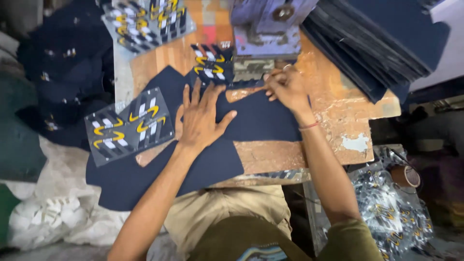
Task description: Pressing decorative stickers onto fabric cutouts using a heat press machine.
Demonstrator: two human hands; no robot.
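Observation:
My left hand (200,118) lies flat with fingers spread on a dark navy fabric piece (261,118) spread over the worn wooden table (338,121). My right hand (286,88) pinches the far edge of that fabric beside a grey metal press (266,41). A small sheet of black, yellow and white patches (212,65) rests on the fabric just beyond my left fingers. More navy fabric (159,174) hangs over the table's near edge towards my lap.
A clear sheet of the same patches (128,125) lies left of my left hand, and another patch sheet (145,21) sits at the back. A stack of navy panels (382,38) fills the right rear. Dark caps (63,72) pile at left; a plastic bag of patches (391,208) lies lower right.

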